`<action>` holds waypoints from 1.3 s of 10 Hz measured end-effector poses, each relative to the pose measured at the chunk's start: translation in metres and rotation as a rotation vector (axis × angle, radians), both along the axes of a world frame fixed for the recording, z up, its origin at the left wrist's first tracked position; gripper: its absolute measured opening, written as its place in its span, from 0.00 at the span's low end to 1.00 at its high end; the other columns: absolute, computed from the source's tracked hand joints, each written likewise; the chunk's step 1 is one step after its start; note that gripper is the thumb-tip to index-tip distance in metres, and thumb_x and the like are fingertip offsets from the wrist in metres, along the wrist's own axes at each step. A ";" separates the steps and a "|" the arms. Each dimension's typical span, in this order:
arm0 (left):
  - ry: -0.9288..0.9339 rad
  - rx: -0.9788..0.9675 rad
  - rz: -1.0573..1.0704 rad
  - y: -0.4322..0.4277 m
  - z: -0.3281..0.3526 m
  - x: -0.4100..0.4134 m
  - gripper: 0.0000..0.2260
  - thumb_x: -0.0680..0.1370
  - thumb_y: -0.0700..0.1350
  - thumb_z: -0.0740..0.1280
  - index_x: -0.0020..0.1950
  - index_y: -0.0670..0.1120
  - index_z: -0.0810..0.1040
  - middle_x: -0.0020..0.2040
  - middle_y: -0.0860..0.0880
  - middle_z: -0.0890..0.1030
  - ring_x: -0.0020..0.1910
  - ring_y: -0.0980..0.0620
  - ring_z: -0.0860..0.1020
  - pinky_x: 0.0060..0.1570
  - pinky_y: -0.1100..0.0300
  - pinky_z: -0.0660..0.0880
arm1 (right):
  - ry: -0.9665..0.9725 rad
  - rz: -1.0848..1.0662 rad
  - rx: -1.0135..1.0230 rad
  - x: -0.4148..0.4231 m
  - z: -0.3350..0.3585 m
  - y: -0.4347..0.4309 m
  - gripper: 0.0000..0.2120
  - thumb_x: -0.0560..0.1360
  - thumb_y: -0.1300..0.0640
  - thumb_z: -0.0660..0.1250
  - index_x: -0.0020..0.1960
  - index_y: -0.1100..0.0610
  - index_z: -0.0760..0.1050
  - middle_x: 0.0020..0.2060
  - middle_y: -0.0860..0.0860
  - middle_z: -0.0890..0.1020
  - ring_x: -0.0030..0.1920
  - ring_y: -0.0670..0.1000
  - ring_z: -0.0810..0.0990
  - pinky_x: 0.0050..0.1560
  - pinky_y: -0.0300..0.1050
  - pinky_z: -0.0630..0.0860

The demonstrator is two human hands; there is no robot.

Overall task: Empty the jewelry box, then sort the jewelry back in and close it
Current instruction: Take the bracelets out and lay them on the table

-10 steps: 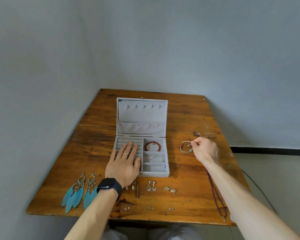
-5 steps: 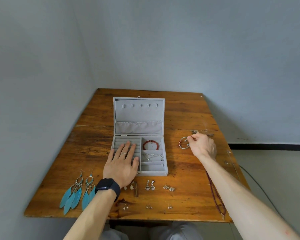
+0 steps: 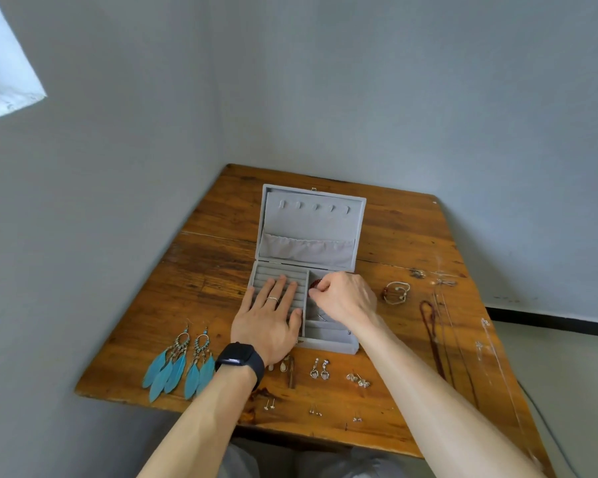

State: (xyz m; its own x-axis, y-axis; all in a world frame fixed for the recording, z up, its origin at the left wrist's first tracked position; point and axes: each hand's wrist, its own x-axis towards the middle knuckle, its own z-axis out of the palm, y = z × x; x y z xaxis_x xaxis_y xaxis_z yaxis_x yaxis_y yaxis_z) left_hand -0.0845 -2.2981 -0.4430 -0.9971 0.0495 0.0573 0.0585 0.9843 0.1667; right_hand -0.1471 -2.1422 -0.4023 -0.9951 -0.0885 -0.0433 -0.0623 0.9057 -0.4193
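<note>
Change first: your right hand (image 3: 346, 300) has left the silver bangle (image 3: 397, 293) lying on the table (image 3: 411, 236), right of centre, and crossed into the jewelry box (image 3: 328, 346) at mid-frame. Its fingers are curled tight, and thumb and forefinger appear to pinch the red bracelet (image 3: 314, 283) in the box's upper right compartment. I take that to mean emptying isn't finished: one piece is out and another is coming.

Your left hand (image 3: 268, 319) lies flat on the ring rolls (image 3: 280, 270) with its fingers straight, holding nothing.

The lid (image 3: 308, 222) stands open, its hooks and pocket bare. The middle right compartment holds something thin and silver, mostly hidden by your wrist. The lowest shows only gray lining.

Feather earrings (image 3: 176, 365) and small earrings (image 3: 320, 370) sit along the lower table edge, and necklaces (image 3: 432, 336) at the right.
</note>
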 end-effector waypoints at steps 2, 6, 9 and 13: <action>0.014 0.004 0.008 0.002 -0.003 0.000 0.26 0.83 0.58 0.43 0.82 0.55 0.47 0.82 0.54 0.48 0.80 0.54 0.45 0.77 0.50 0.39 | -0.240 -0.080 0.099 -0.014 0.017 -0.018 0.06 0.69 0.55 0.66 0.44 0.56 0.78 0.44 0.54 0.83 0.46 0.58 0.81 0.48 0.48 0.78; -0.018 0.006 0.009 0.002 0.002 0.001 0.26 0.83 0.59 0.42 0.82 0.55 0.45 0.82 0.54 0.47 0.80 0.53 0.45 0.78 0.49 0.39 | -0.167 -0.122 -0.411 -0.005 0.011 0.028 0.08 0.84 0.51 0.57 0.54 0.53 0.72 0.50 0.49 0.82 0.49 0.50 0.80 0.47 0.48 0.75; -0.032 -0.010 -0.005 0.002 0.005 0.001 0.26 0.84 0.58 0.42 0.82 0.55 0.44 0.82 0.54 0.46 0.80 0.54 0.44 0.78 0.50 0.39 | -0.037 -0.262 -0.773 0.035 -0.001 0.105 0.10 0.82 0.60 0.64 0.56 0.48 0.78 0.46 0.46 0.85 0.44 0.42 0.84 0.41 0.36 0.79; -0.035 -0.046 -0.016 0.000 0.003 0.000 0.26 0.84 0.59 0.42 0.82 0.55 0.45 0.82 0.54 0.47 0.80 0.54 0.45 0.77 0.51 0.39 | -0.037 -0.325 -0.848 0.051 -0.013 0.139 0.09 0.81 0.61 0.66 0.53 0.49 0.81 0.46 0.48 0.87 0.44 0.47 0.85 0.45 0.41 0.82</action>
